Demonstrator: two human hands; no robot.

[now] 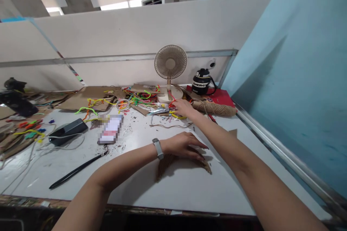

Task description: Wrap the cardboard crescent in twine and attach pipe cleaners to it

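My left hand (185, 146), with a light-banded watch (157, 148) on its wrist, lies palm down over a curved brown bundle of twine-like strands (165, 166). Its fingers stretch to the right, apart from the thumb. Both ends of the bundle show below the hand; the middle is covered. My right hand (183, 108) reaches to the back of the table, among coloured fuzzy craft stems (142, 97), close to a red one (171, 95). Its fingers look stretched out, though their tips are partly lost in the clutter. A shiny silver-coloured item (158, 111) lies just left of them.
A small desk fan (170, 63) stands behind my right hand, with a black jug (201, 81) to its right. A roll of brown twine (217, 108) lies beside my right wrist. Leftward are a phone (111, 130), a black box (67, 132), cables and cardboard (84, 99).
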